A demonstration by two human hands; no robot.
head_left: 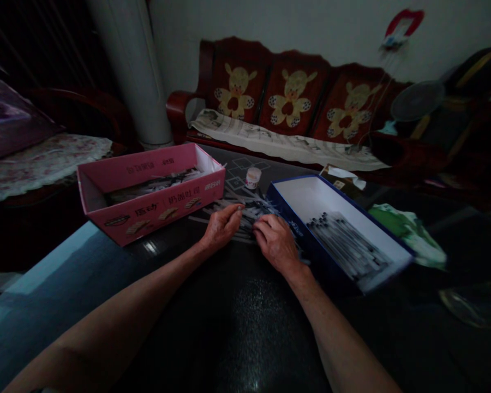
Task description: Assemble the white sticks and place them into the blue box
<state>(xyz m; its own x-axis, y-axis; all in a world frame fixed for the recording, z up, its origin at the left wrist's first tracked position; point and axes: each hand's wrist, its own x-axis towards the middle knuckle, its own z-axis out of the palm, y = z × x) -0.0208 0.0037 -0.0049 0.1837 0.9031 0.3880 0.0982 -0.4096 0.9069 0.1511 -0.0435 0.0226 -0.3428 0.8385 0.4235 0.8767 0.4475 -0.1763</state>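
Note:
Loose thin grey-white strips [240, 238] lie in a pile on the dark table, around and beyond both hands. At the pile's near left side is my left hand [223, 225], thumb and forefinger pressed together; what is between them is too small and dim to tell. My right hand [276, 243] curls its fingers down at the strips, its fingertips partly hidden. Left of the hands stands a pink box [159, 215] holding more strips in disorder. To the right, a blue box [331, 256] with a white inside holds similar strips [347, 245] laid side by side.
A small white tub [252, 178] stands behind the pile. Beyond the blue box are a tissue box [343, 179] and a green-white packet [411, 232]. A round clear object [470, 305] lies at the right. A wooden sofa [265, 87] stands behind the table [213, 327].

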